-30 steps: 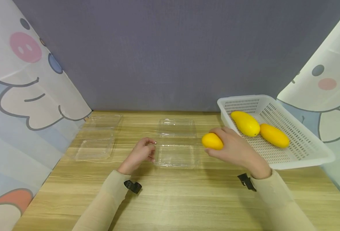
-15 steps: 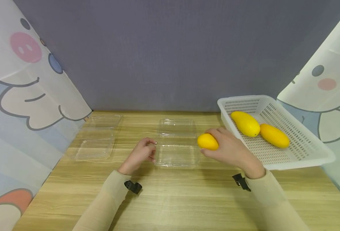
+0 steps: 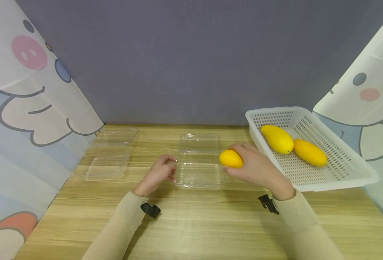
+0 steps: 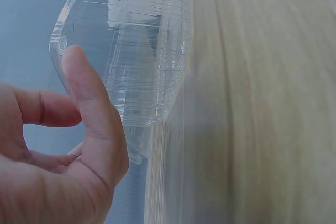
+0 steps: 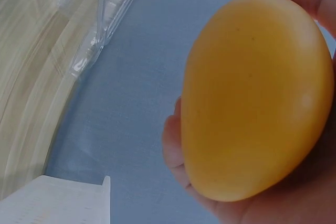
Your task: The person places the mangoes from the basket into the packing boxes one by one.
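In the head view my right hand [image 3: 254, 164] grips a yellow mango [image 3: 231, 159], its rounded end facing left. It is held by the right edge of an unfolded clear plastic clamshell box [image 3: 199, 175]. The right wrist view shows fingers and thumb wrapped round the mango [image 5: 257, 98]. My left hand [image 3: 160, 171] is at the box's left side, fingers loosely bent. In the left wrist view one fingertip of the left hand [image 4: 89, 129] meets the box's rim corner [image 4: 58, 43]; whether the other fingers touch it, I cannot tell.
A white perforated basket [image 3: 357, 173] stands at the right with two more mangoes [image 3: 277, 139] in it. Another unfolded clear box [image 3: 107, 167] lies on the left of the wooden table [image 3: 191, 224]. A grey panel [image 3: 191, 65] rises behind.
My right hand has carried the mango a little to the left, towards the middle box, slowing down. The left hand has kept its place at the box's side.
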Demonstrator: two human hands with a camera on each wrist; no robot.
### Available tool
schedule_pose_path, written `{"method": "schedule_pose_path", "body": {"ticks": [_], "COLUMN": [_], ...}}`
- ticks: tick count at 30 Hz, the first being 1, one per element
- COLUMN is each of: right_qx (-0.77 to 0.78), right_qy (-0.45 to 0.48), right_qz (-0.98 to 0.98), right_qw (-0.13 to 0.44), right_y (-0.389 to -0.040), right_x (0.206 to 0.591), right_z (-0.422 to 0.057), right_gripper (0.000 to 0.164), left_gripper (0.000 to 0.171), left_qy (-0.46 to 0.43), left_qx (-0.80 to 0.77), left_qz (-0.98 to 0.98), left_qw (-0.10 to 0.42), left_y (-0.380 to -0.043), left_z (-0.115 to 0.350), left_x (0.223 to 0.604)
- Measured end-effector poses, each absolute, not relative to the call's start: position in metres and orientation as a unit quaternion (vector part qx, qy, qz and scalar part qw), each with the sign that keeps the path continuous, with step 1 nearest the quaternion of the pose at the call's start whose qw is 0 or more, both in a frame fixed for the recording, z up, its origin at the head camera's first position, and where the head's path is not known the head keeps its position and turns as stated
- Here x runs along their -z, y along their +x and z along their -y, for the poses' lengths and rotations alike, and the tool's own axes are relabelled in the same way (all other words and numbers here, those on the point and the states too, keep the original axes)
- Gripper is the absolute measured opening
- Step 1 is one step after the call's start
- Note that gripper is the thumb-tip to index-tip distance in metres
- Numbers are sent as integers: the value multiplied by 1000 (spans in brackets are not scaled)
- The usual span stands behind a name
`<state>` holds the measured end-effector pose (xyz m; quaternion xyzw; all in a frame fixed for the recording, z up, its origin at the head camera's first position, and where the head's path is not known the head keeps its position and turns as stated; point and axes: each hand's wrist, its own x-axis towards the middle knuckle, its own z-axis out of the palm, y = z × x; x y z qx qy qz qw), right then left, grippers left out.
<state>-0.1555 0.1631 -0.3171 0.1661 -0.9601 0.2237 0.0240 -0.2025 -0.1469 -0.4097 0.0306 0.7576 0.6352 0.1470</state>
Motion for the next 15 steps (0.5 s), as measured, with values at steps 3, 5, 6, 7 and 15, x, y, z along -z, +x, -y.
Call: {"method": "schedule_pose_path", "body": {"ticks": [3, 5, 6, 7, 15], "right_qx": [-227, -229, -231, -232, -236], "right_qy": [169, 170, 171, 171, 166], "right_qz": [959, 958, 958, 957, 957], "right_qw": [24, 24, 25, 25, 26], "right_y": [-155, -155, -156, -156, -159], "right_x": [316, 316, 316, 316, 320], "right_z": [-161, -159, -158, -158, -153], "right_gripper": [57, 58, 58, 58, 59], "left_gripper": [33, 34, 35, 35, 35], "left_qy": [29, 28, 28, 28, 26], "left_qx": [-635, -634, -633, -633, -636], "left_qz": [-758, -759, -759, -760, -757], "left_qw": [148, 148, 148, 148, 147], "left_y": [-202, -202, -202, -201, -200], "left_z": [147, 146, 146, 146, 145], "left_x": [409, 409, 409, 409, 408]}}
